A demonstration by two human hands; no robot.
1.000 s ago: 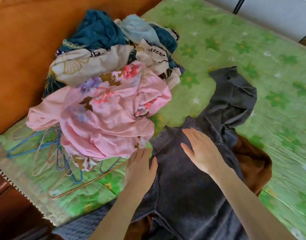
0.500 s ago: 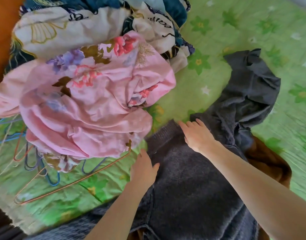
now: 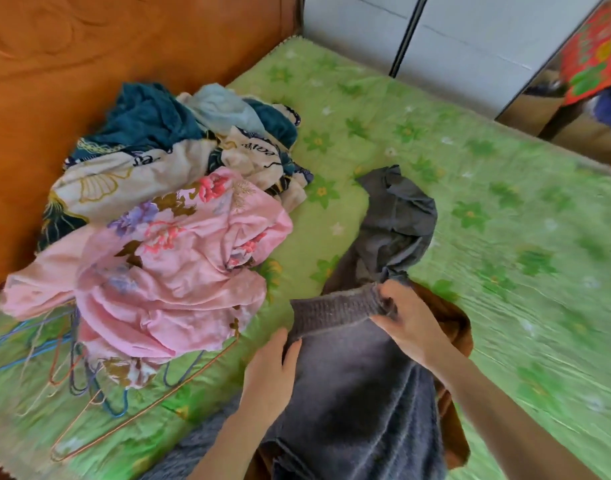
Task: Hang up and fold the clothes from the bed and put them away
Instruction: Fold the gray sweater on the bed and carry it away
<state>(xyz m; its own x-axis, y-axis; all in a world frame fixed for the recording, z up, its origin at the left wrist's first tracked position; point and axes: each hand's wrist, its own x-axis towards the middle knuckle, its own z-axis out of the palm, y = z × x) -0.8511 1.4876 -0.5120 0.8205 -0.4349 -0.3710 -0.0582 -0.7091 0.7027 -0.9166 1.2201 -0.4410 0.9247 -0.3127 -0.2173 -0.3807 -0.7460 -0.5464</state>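
Dead ahead on the green floral bed [image 3: 470, 188]: grey knitted sweater [image 3: 349, 375], long axis toward person. Right hand [image 3: 406, 323] pinches ribbed hem; left hand [image 3: 267, 375] grips its near corner.

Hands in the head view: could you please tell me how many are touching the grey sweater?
2: the left hand holds the grey sweater at its near-left edge; the right hand pinches its ribbed hem.

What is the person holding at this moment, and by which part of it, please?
The grey knitted garment: the right hand pinches its ribbed edge at the right end, and the left hand grips the fabric below that edge's left end.
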